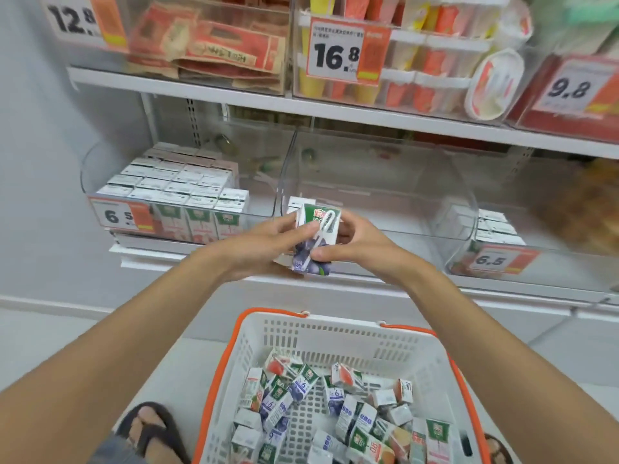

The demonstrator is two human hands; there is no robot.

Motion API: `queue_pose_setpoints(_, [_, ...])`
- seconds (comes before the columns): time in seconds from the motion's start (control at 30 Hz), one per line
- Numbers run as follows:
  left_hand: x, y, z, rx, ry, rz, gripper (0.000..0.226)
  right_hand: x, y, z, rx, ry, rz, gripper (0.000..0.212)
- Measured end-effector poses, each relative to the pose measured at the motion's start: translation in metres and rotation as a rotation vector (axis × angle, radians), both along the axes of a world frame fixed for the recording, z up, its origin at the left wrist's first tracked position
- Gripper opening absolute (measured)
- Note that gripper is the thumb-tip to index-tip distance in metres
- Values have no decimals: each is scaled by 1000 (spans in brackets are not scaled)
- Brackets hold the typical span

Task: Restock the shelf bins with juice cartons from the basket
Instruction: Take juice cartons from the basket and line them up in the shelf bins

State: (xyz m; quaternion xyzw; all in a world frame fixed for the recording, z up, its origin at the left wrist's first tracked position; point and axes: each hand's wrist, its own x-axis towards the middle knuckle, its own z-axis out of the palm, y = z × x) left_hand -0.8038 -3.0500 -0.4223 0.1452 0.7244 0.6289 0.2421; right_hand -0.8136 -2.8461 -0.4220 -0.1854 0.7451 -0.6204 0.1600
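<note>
Left hand (258,244) and right hand (363,246) pinch a blueberry juice carton (318,237) before the shelf bin (385,195); I judge it light, rigid, best gripped by its flat sides.

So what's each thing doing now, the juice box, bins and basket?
Blueberry juice carton: lifted, gripped from both sides.
Left hand: holding the carton's left side.
Right hand: holding its right side.
Left bin: nearly full of upright cartons.
Middle bin: almost empty.
Right bin: partly stocked.
Basket: holding many jumbled cartons.
</note>
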Motion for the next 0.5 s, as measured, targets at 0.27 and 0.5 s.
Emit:
queue_pose_setpoints(0.27, [-86,-29,-2,-673,553,299,115,-107,9,19,58,268,-488,80])
queue_pose_setpoints(0.5, [-98,-37,-29,-720,650,340,119,-170,-21,-24,222,-167,-37,54])
